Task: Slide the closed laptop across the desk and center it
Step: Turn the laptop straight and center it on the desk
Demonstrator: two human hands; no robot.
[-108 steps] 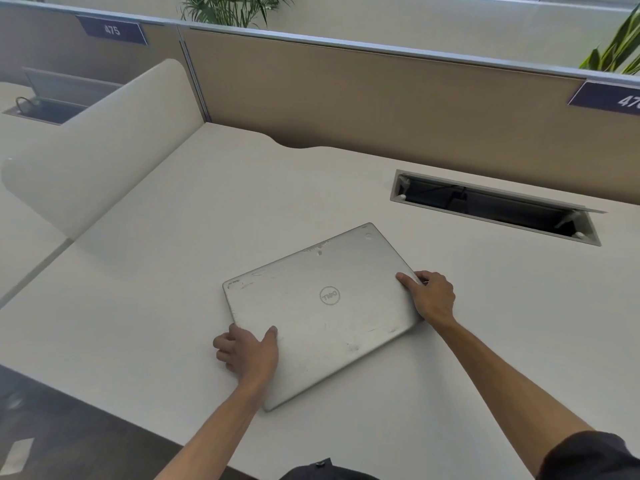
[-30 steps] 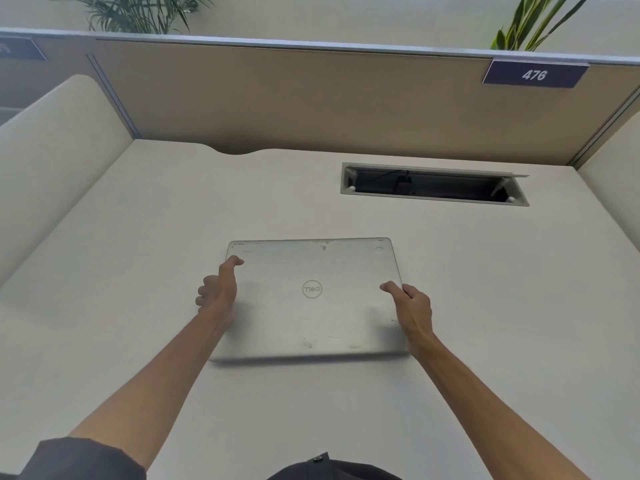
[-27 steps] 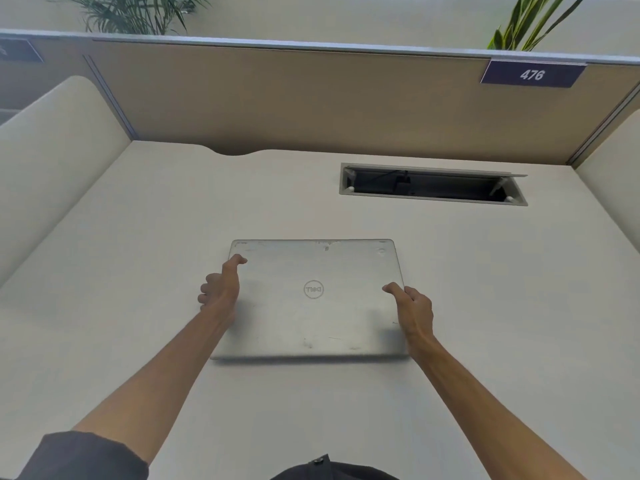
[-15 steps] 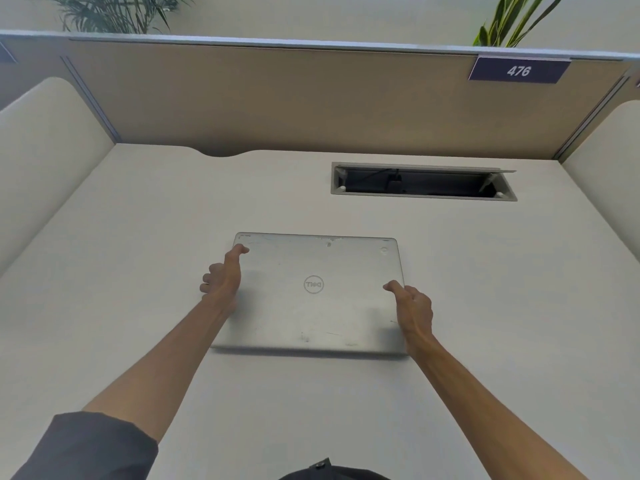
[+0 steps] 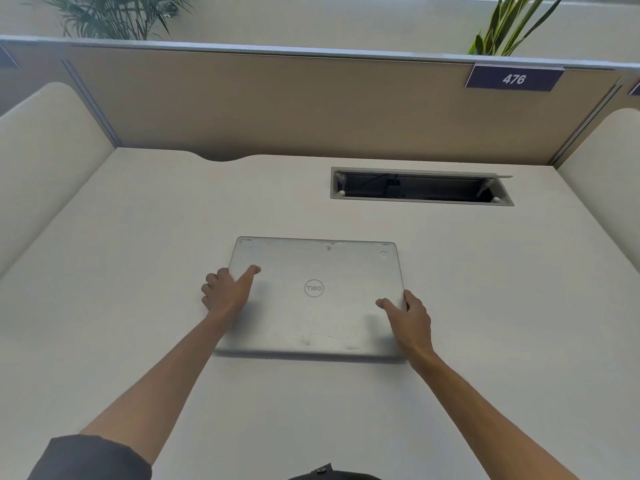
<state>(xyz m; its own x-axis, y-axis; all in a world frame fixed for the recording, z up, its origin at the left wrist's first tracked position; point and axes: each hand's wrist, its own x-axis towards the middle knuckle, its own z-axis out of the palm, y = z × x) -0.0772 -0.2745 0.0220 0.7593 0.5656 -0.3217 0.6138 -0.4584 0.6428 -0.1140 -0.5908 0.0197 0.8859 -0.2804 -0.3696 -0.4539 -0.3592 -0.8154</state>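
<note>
A closed silver laptop (image 5: 313,299) with a round logo lies flat and square near the middle of the white desk (image 5: 138,237). My left hand (image 5: 227,294) grips its left edge, thumb lying on the lid and fingers curled over the side. On the opposite edge my right hand (image 5: 410,317) holds the same way, thumb on top. Both forearms reach in from the bottom of the view.
An open cable tray slot (image 5: 420,187) is set into the desk behind the laptop, to the right. A tan partition (image 5: 311,105) with a sign reading 476 (image 5: 514,79) closes the back. Cream side screens stand at the left (image 5: 45,161) and right (image 5: 606,168).
Since the oldest frame the laptop went from angled to square with the desk. In the last second it barely moved; my left thumb slid further onto the lid.
</note>
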